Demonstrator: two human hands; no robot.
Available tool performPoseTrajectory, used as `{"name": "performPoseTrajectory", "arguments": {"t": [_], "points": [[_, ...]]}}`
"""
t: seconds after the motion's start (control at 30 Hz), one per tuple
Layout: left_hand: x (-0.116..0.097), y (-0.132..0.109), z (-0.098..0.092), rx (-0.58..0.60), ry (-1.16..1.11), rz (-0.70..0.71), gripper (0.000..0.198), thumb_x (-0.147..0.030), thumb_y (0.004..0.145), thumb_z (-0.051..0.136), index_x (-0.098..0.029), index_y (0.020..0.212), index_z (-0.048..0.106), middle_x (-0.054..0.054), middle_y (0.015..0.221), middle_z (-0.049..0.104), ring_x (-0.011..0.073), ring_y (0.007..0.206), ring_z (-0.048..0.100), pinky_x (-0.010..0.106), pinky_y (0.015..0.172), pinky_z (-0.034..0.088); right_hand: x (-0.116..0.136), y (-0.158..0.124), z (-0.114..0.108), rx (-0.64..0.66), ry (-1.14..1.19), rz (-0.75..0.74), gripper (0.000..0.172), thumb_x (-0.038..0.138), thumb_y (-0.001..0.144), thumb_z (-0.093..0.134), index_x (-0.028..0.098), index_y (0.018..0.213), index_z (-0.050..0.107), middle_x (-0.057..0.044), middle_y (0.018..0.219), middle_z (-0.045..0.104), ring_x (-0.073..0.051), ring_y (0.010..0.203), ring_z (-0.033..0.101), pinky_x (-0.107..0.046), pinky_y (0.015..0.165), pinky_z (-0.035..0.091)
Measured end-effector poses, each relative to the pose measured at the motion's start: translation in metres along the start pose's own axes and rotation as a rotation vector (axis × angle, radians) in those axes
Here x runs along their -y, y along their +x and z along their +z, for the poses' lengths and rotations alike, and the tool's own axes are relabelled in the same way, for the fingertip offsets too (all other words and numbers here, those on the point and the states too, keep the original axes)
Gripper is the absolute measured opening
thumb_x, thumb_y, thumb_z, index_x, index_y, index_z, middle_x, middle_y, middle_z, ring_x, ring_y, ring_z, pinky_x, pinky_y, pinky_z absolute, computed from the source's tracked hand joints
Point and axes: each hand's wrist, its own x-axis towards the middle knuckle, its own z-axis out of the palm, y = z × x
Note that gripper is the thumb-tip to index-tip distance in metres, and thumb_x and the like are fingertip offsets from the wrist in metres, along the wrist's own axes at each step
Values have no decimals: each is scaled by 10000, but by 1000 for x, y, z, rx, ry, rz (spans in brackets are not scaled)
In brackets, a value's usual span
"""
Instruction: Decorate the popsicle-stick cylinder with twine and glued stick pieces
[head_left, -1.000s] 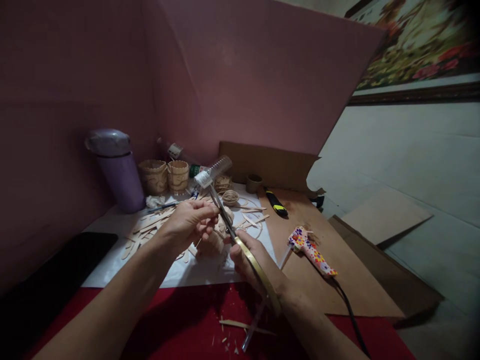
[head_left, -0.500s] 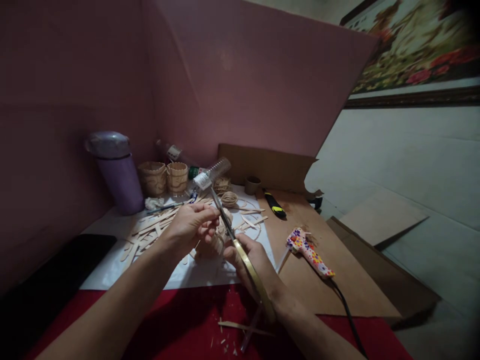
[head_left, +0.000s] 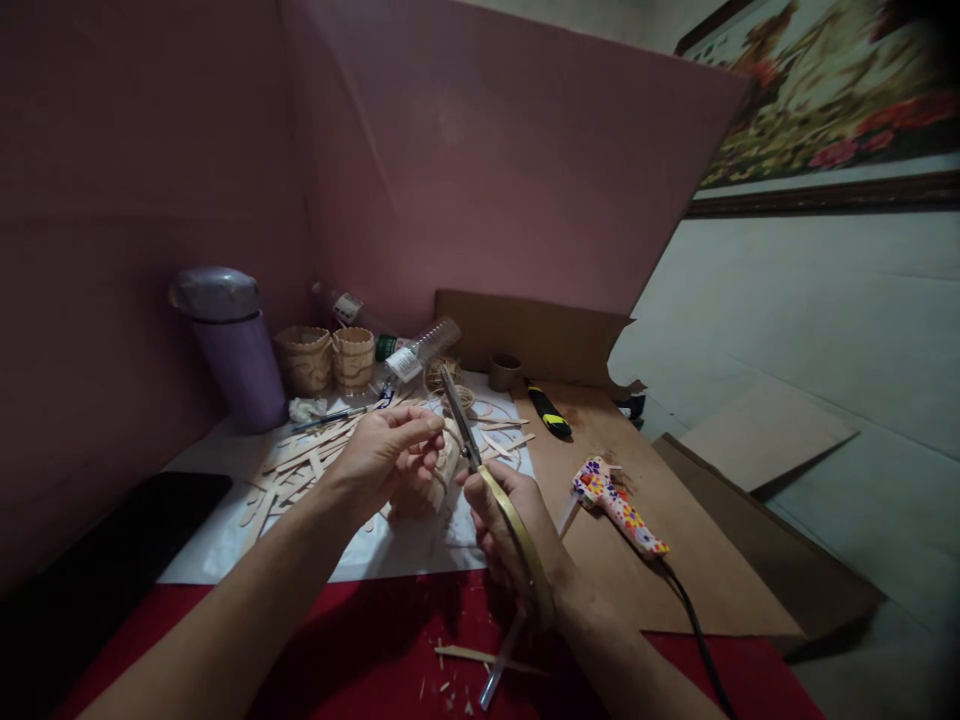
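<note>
My right hand (head_left: 517, 520) is closed round the gold handles of a pair of scissors (head_left: 459, 415), whose dark blades point up and away from me. To the left of the blades, my left hand (head_left: 390, 450) is closed in a pinch of thumb and finger. Whatever lies in that pinch is too small to make out. Behind and below my left fingers stands a pale wooden-looking object (head_left: 420, 497), partly hidden by the hand. Flat wooden craft sticks (head_left: 300, 475) lie scattered on the white sheet to the left, and a coil of twine (head_left: 463, 400) sits behind the blades.
A floral glue gun (head_left: 619, 508) with a black cord and a utility knife (head_left: 550, 412) lie on cardboard (head_left: 675, 590) at right. Behind stand a purple bottle (head_left: 244, 365), two carved-looking cups (head_left: 354, 360), a plastic bottle (head_left: 420, 355) and a small brown pot (head_left: 504, 372). Wood scraps (head_left: 480, 655) litter the red cloth.
The scissors have shifted slightly right, away from my left fingertips, and their blades look closer together. My left hand has barely moved and keeps its pinch.
</note>
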Motion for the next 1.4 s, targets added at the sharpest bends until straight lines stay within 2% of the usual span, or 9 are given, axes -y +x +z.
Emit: {"name": "performPoseTrajectory", "arguments": {"t": [0.3,0.63,0.83,1.0,1.1,1.17,1.23,1.3,1.4], "points": [[-9,1,-8,39,82,-6,214,-230,623,780,-122,601,596,-13,503,548,46,345,427,146,295,315,2,1,-6,305,88,56,776,905,631,503,194,941,513,70,610,401,-69,464,353,-184,382,343],[-15,1,-12,58,138,-61,195,-221,602,762,-120,582,596,-5,496,555,40,309,408,139,267,266,9,-2,-6,293,83,55,695,880,636,538,222,859,509,71,583,360,-68,426,295,-215,347,219],[-13,3,-14,48,151,-63,195,-216,608,758,-123,580,589,-4,515,559,41,314,415,141,271,273,13,-8,-3,262,134,80,667,849,625,598,217,803,480,96,550,333,-39,391,235,-198,338,204],[-10,5,-15,39,162,-37,184,-217,635,749,-123,588,598,6,527,570,50,340,433,153,289,302,7,-8,1,185,106,93,643,812,676,595,190,822,523,99,511,387,-36,346,275,-179,334,216],[-9,5,-14,10,167,-8,215,-240,624,781,-121,602,603,10,534,579,60,358,453,166,311,337,3,4,-7,24,8,65,607,753,674,651,177,846,570,86,516,424,-56,379,326,-192,371,264],[-8,5,-13,-15,170,18,235,-251,611,803,-121,607,607,11,538,584,67,379,469,170,329,358,-2,16,-18,-166,-123,6,563,657,632,743,166,870,604,53,566,503,-81,444,402,-204,414,309],[-7,5,-11,-32,183,41,246,-262,606,811,-121,602,610,13,543,589,71,389,474,177,339,367,-8,28,-29,-266,-221,-28,486,545,639,777,160,890,619,-4,680,607,-124,557,516,-225,491,390],[-6,4,-9,-51,194,59,241,-262,597,810,-120,589,616,19,548,599,77,393,480,182,338,363,-15,38,-38,-293,-260,3,390,458,677,746,154,893,630,-6,665,610,-150,573,549,-247,515,418],[-3,4,-5,-78,177,94,223,-235,578,814,-113,574,627,47,594,641,92,449,538,183,385,397,-21,47,-42,-309,-470,81,229,280,751,633,132,926,648,0,629,607,-168,580,581,-258,541,435]]}}
